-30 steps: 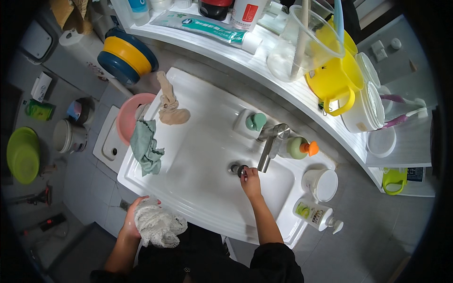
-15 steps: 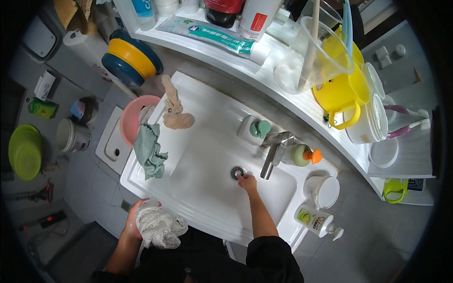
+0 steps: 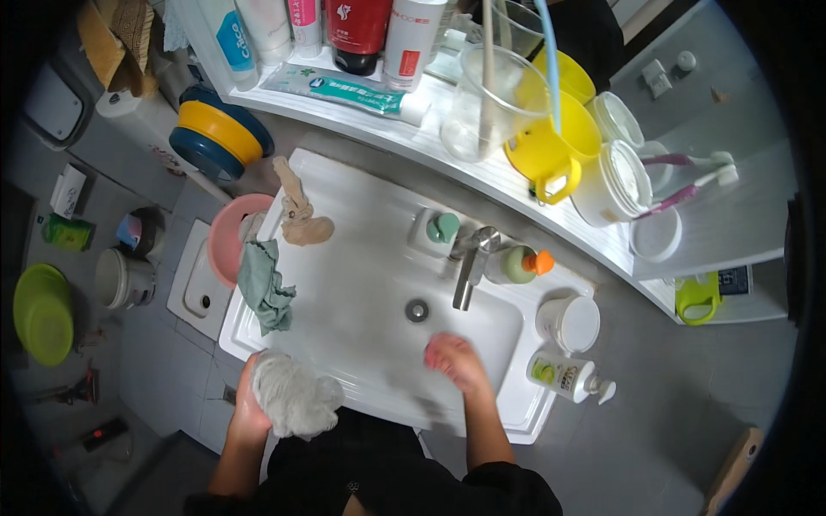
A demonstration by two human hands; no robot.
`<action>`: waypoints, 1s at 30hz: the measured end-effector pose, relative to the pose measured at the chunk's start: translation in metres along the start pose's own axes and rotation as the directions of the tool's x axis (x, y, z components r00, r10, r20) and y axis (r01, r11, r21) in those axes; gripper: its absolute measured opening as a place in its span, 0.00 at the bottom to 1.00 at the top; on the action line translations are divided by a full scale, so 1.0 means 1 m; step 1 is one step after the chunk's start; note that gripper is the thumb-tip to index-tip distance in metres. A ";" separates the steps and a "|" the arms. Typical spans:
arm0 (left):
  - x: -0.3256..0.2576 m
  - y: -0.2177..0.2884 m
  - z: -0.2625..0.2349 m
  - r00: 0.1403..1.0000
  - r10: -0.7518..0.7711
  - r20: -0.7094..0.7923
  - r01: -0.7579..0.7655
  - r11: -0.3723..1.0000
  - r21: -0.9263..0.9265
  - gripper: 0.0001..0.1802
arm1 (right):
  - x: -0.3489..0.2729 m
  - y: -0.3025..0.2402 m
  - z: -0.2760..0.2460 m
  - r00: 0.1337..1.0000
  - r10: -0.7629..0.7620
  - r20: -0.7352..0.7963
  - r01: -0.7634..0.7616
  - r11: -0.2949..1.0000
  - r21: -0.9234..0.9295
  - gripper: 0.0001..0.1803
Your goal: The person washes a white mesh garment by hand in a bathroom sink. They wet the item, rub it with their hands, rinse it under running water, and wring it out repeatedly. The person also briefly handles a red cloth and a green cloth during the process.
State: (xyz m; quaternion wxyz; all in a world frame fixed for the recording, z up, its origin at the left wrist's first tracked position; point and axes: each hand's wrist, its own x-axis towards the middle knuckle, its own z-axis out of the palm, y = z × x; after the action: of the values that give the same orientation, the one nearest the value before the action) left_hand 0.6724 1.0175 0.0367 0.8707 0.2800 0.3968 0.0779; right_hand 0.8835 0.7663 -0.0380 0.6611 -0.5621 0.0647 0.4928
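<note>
My left hand [image 3: 249, 402] grips a bunched white lacy cloth [image 3: 297, 397] just off the near left edge of the white sink [image 3: 370, 249]. Some of its fingers are hidden behind the cloth. Over the near right part of the basin is my right hand [image 3: 458, 363], bent at the fingers and smeared by motion; whether it holds anything cannot be made out. The round metal drain [image 3: 416, 310] lies bare beyond it. Farther back stands a metal faucet [image 3: 471, 267]. A grey-green cloth [image 3: 265, 285] and a beige, sock-like cloth [image 3: 301, 215] lie along the sink's left rim.
A pink basin [image 3: 231, 241] is left of the sink. On its right rim stand a white lidded tub [image 3: 570, 323] and a pump bottle [image 3: 564, 377]. An orange-topped bottle [image 3: 518, 264] sits by the faucet. The shelf [image 3: 379, 129] above holds tubes, cups and toothbrushes.
My right hand has left the drain and drawn back toward me, to the near right. My left hand still holds the white lacy cloth. The whole view has shifted a little.
</note>
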 end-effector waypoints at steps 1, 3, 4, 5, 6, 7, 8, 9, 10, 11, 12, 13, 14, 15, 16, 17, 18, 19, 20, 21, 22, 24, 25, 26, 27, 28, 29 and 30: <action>0.011 -0.004 -0.003 0.993 -0.109 0.039 0.115 0.972 -0.205 0.20 | -0.009 -0.021 0.001 0.984 -0.144 -0.104 0.161 0.970 0.182 0.10; 0.019 0.002 0.011 0.974 -0.204 0.093 0.224 0.905 -0.361 0.21 | -0.009 -0.062 0.005 0.934 -0.221 -0.281 0.311 0.890 0.333 0.11; 0.015 0.007 0.032 0.977 -0.196 0.086 0.213 0.918 -0.336 0.22 | -0.003 -0.070 -0.002 0.930 -0.262 -0.256 0.349 0.846 0.404 0.12; 0.012 0.010 0.048 0.981 -0.181 0.074 0.195 0.931 -0.310 0.23 | 0.006 -0.073 -0.010 0.925 -0.306 -0.226 0.378 0.795 0.475 0.13; 0.013 0.010 0.053 0.980 -0.154 0.126 0.183 0.945 -0.272 0.23 | 0.011 -0.078 -0.016 0.936 -0.277 -0.218 0.353 0.754 0.554 0.14; 0.016 0.009 0.056 0.976 -0.128 0.178 0.169 0.957 -0.236 0.23 | 0.013 -0.083 -0.022 0.946 -0.250 -0.207 0.324 0.707 0.628 0.14; 0.018 0.009 0.058 0.970 -0.098 0.224 0.145 0.969 -0.202 0.23 | 0.014 -0.089 -0.020 0.958 -0.220 -0.184 0.285 0.655 0.700 0.14; 0.020 0.011 0.062 0.968 -0.088 0.234 0.128 0.979 -0.159 0.23 | 0.012 -0.093 -0.019 0.953 -0.247 -0.174 0.296 0.645 0.705 0.13; 0.022 0.013 0.067 0.966 -0.080 0.246 0.111 0.987 -0.117 0.23 | 0.009 -0.096 -0.017 0.947 -0.275 -0.165 0.308 0.633 0.710 0.13; 0.023 0.014 0.070 0.965 -0.072 0.254 0.094 0.993 -0.077 0.22 | 0.005 -0.099 -0.011 0.942 -0.298 -0.155 0.315 0.624 0.715 0.13; 0.024 0.017 0.074 0.953 -0.104 0.284 0.139 0.985 -0.105 0.21 | -0.003 -0.099 -0.004 0.936 -0.329 -0.125 0.333 0.710 0.621 0.13; 0.026 0.015 0.074 0.953 -0.086 0.290 0.120 0.988 -0.101 0.21 | -0.013 -0.094 0.006 0.930 -0.358 -0.083 0.353 0.808 0.473 0.14; 0.032 0.013 0.074 0.951 -0.061 0.303 0.097 0.990 -0.104 0.21 | -0.025 -0.088 0.016 0.922 -0.385 -0.034 0.377 0.876 0.301 0.15; 0.035 0.009 0.075 0.948 -0.051 0.314 0.086 0.991 -0.100 0.21 | -0.038 -0.079 0.026 0.917 -0.398 0.005 0.395 0.910 0.123 0.16; 0.038 0.008 0.079 0.941 -0.064 0.334 0.099 0.991 -0.089 0.20 | -0.047 -0.073 0.042 0.926 -0.356 0.122 0.354 0.934 0.041 0.17; 0.042 0.003 0.083 0.924 -0.075 0.375 0.107 0.992 -0.063 0.20 | -0.057 -0.065 0.057 0.927 -0.304 0.222 0.321 0.946 -0.046 0.18; 0.048 -0.001 0.088 0.906 -0.083 0.415 0.108 0.993 -0.037 0.20 | -0.062 -0.057 0.074 0.903 -0.362 0.231 0.404 0.899 -0.170 0.18; 0.051 -0.003 0.094 0.886 -0.092 0.454 0.109 0.994 -0.012 0.20 | -0.067 -0.051 0.084 0.875 -0.416 0.247 0.476 0.830 -0.291 0.19; 0.048 -0.002 0.103 0.882 -0.075 0.464 0.058 0.997 0.049 0.20 | -0.063 -0.047 0.079 0.873 -0.462 0.155 0.469 0.711 -0.523 0.18; 0.048 -0.001 0.107 0.877 -0.074 0.474 0.039 0.996 0.083 0.20 | -0.063 -0.045 0.072 0.849 -0.519 0.099 0.491 0.704 -0.513 0.17; 0.049 -0.001 0.110 0.872 -0.073 0.485 0.018 0.993 0.117 0.20 | -0.064 -0.044 0.066 0.819 -0.573 0.043 0.513 0.695 -0.504 0.17; 0.049 -0.002 0.116 0.851 -0.094 0.517 -0.005 0.982 0.186 0.19 | -0.071 -0.042 0.058 0.846 -0.530 -0.057 0.470 0.792 -0.389 0.11; 0.048 0.000 0.119 0.834 -0.114 0.539 -0.012 0.974 0.224 0.18 | -0.073 -0.041 0.053 0.815 -0.571 -0.099 0.504 0.782 -0.366 0.09; 0.049 0.002 0.123 0.815 -0.136 0.563 -0.022 0.964 0.264 0.17 | -0.073 -0.041 0.044 0.779 -0.610 -0.144 0.539 0.769 -0.343 0.07; 0.052 0.005 0.126 0.810 -0.102 0.578 -0.130 0.930 0.345 0.17 | -0.076 -0.042 0.033 0.740 -0.645 -0.189 0.572 0.752 -0.327 0.05; 0.056 0.009 0.127 0.799 -0.067 0.597 -0.237 0.878 0.416 0.16 | -0.080 -0.043 0.016 0.746 -0.636 -0.197 0.573 0.764 -0.295 0.04; 0.062 0.011 0.124 0.787 -0.036 0.616 -0.338 0.810 0.479 0.16 | -0.089 -0.048 0.007 0.731 -0.635 -0.250 0.589 0.772 -0.238 0.05; 0.073 0.014 0.114 0.777 0.013 0.630 -0.434 0.735 0.521 0.17 | -0.098 -0.056 0.003 0.715 -0.632 -0.297 0.609 0.773 -0.179 0.06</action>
State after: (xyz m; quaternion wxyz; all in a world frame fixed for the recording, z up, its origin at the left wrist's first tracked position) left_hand 0.8069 1.0067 0.0571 0.7823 0.6174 0.0707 -0.0426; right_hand 0.8732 0.7185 0.0638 0.7469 -0.6495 -0.0310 0.1394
